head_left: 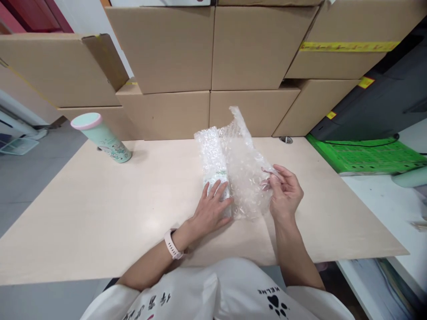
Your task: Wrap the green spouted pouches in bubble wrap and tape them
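Note:
A long narrow white box [213, 155] lies on the table under a layer of bubble wrap. My left hand [213, 208] rests flat on its near end, fingers spread. From the box's right side a loose sheet of bubble wrap [243, 178] rises and spreads to the right. My right hand [286, 191] pinches the right edge of that sheet between thumb and fingers. Some green print shows faintly through the wrap; the rest of the box's surface is blurred by the bubbles.
A mint green tumbler with a pink rim [106, 138] stands at the table's left. Stacked cardboard boxes [167, 115] line the back edge. To the right, a green plastic crate or mat [367, 155] sits on a white surface beside a large dark case [376, 98].

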The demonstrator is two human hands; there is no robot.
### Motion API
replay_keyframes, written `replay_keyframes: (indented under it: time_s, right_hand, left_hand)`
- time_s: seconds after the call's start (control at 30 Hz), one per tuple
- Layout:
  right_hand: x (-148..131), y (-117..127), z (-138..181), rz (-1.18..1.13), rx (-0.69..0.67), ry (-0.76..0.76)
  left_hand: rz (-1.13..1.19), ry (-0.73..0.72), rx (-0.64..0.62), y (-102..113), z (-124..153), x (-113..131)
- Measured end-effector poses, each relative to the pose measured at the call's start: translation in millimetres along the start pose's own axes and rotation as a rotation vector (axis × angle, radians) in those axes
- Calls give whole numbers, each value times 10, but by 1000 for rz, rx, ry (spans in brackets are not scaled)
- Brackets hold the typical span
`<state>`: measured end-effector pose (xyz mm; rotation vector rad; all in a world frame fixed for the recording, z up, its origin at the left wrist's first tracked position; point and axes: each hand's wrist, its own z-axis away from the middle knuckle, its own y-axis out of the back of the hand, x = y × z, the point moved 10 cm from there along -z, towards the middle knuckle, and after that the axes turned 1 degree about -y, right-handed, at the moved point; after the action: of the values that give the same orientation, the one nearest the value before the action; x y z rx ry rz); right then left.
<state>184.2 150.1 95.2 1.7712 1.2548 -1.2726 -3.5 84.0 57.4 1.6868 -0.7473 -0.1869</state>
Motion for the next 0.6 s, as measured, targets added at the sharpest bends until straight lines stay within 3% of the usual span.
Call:
replay_keyframes:
  time_s: [0.13,0.23,0.33,0.4,0.5,0.6]
  right_hand:
    - [-42,196,-108,-41,125,54]
    - [-24,446,-207,-17,249,96]
    - [31,759,-294,138,365,116]
    - [-39,914,-308,369,425,177]
    - [-336,832,-209,757,443,412]
    - [-499,461,-26,806,320,579]
  left_hand:
    - [73,95,120,236,15,-211]
    - [187,307,259,409,154,-575]
    - [143,456,332,501,348,-891]
    - [51,456,360,557,411,-962]
    - [74,344,351,527,351,-867]
    - [92,216,249,349,201,-658]
